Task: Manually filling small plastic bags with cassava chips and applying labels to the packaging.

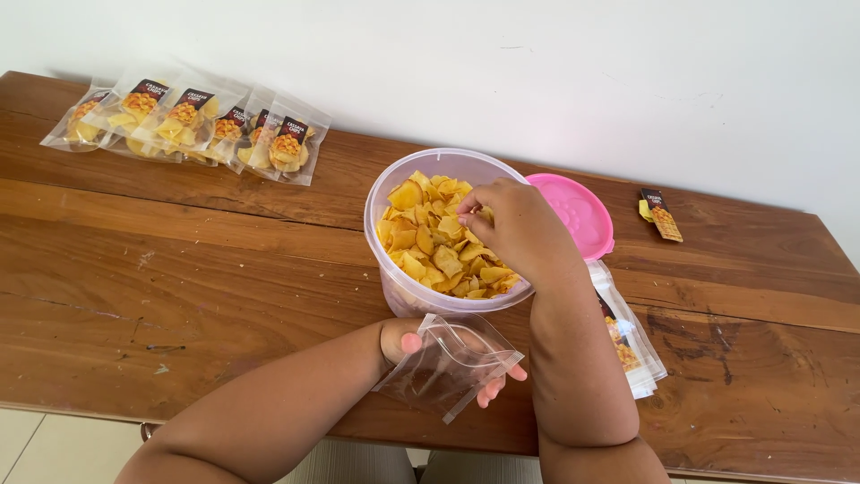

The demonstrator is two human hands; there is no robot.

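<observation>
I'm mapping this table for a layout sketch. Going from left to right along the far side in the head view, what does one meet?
Row of filled chip bags → clear tub of chips, with the right hand reaching into it → pink lid → small loose label.

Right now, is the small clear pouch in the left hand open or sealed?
Open. The clear pouch has its mouth spread apart in the left hand, with the thumb at the opening; it looks empty.

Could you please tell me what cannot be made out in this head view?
- Right hand fingertips: buried among chips in the tub.
- Left hand: mostly behind the clear pouch.
- Stack of empty pouches: partly hidden by the right forearm.
- Pink lid: partly behind the right hand.
</observation>
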